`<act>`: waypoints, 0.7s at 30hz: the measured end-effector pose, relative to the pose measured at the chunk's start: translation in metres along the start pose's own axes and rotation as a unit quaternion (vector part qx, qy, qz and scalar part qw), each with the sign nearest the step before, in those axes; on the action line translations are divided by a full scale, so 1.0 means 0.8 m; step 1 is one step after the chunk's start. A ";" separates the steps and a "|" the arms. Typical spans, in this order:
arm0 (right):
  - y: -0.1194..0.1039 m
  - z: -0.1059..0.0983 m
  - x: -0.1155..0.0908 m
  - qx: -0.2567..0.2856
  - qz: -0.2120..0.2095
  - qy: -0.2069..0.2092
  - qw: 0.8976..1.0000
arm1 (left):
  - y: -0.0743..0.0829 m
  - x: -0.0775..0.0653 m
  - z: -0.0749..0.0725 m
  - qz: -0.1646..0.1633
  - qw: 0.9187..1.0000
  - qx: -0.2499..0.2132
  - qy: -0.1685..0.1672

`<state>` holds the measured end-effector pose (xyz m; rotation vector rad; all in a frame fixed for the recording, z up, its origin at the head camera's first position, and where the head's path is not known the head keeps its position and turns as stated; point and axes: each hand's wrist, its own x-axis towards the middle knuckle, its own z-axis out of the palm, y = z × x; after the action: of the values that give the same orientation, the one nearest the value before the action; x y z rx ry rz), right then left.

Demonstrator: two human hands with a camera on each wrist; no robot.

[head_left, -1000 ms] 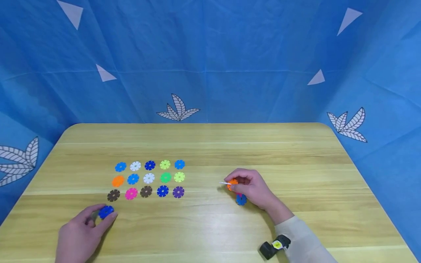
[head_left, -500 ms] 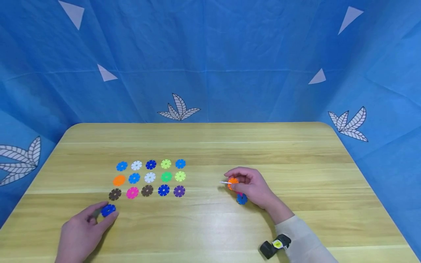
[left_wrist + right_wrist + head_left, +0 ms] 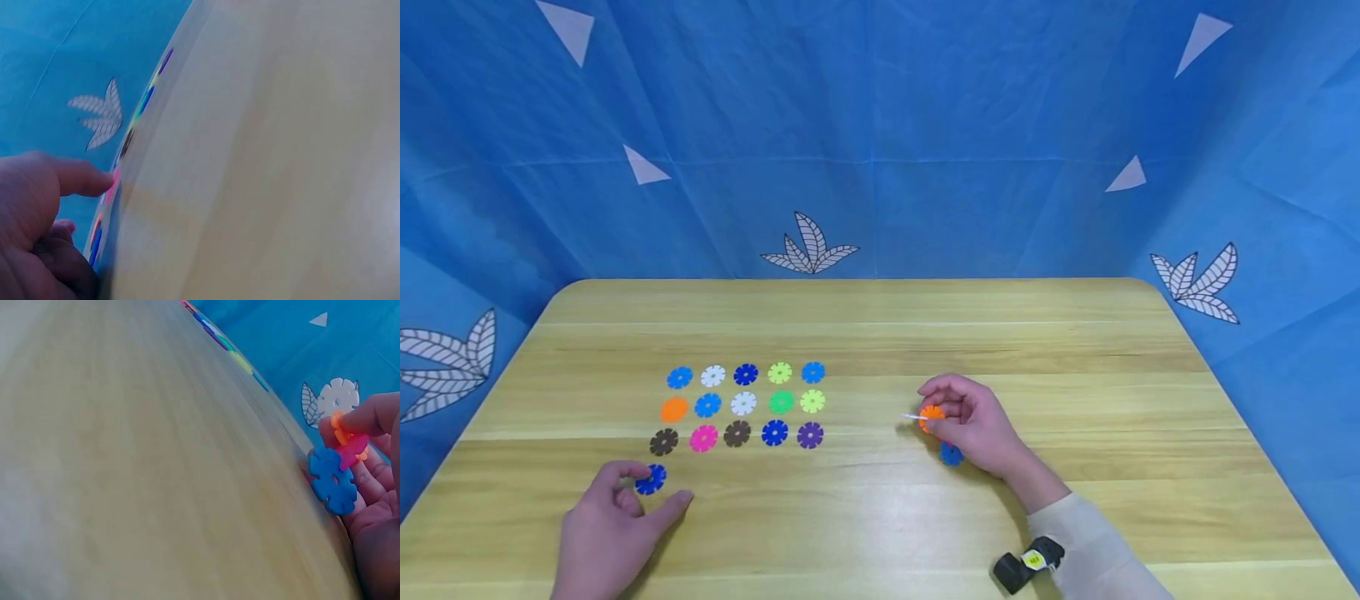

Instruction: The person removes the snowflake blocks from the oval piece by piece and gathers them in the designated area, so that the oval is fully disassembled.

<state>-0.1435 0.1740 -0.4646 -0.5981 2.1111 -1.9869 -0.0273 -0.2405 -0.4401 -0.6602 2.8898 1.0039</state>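
A dark blue notched disc (image 3: 651,480) lies flat on the table at the near left. My left hand (image 3: 606,529) is at its side, a fingertip at the disc's edge and the thumb spread away from it. In the right half my right hand (image 3: 973,429) pinches a chain of interlocked notched discs. The chain joins a white disc (image 3: 338,395), an orange disc (image 3: 339,428), a pink disc (image 3: 354,451) and a blue disc (image 3: 332,481). In the head view the white disc appears edge-on, and the hand mostly covers the pink one.
Beyond my left hand, several notched discs lie in three rows, among them a pink disc (image 3: 703,438) and a purple disc (image 3: 810,435). The wooden table (image 3: 865,533) ends at a blue printed cloth (image 3: 880,125). A black strap device (image 3: 1028,563) is on the right sleeve.
The left thumb has spread away from the dark blue disc, and the left hand has shifted slightly right. The right hand keeps its pinch on the chain, with its upper fingers lifted slightly.
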 end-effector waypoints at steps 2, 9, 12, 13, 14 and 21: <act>0.000 0.002 -0.001 0.007 -0.013 0.004 1.000 | 0.006 -0.006 0.006 0.020 1.000 -0.019 -0.003; -0.002 0.007 -0.002 0.059 -0.010 0.008 0.998 | 0.030 -0.025 0.023 0.110 0.992 -0.055 -0.022; -0.003 0.007 -0.002 0.036 0.004 0.016 0.999 | 0.036 -0.031 0.028 0.134 0.985 -0.074 -0.080; -0.003 0.007 -0.002 0.032 0.006 0.016 0.999 | 0.038 -0.033 0.029 0.141 0.981 -0.082 -0.107; -0.002 0.006 -0.002 0.029 0.006 0.017 0.999 | 0.039 -0.035 0.031 0.149 0.975 -0.091 -0.135; 0.001 0.000 -0.003 0.015 -0.029 -0.004 0.999 | 0.051 -0.040 0.046 0.202 0.924 -0.150 -0.289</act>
<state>-0.1415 0.1749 -0.4660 -0.6702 2.0789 -2.0381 -0.0188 -0.1774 -0.4401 0.2357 2.3954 1.4074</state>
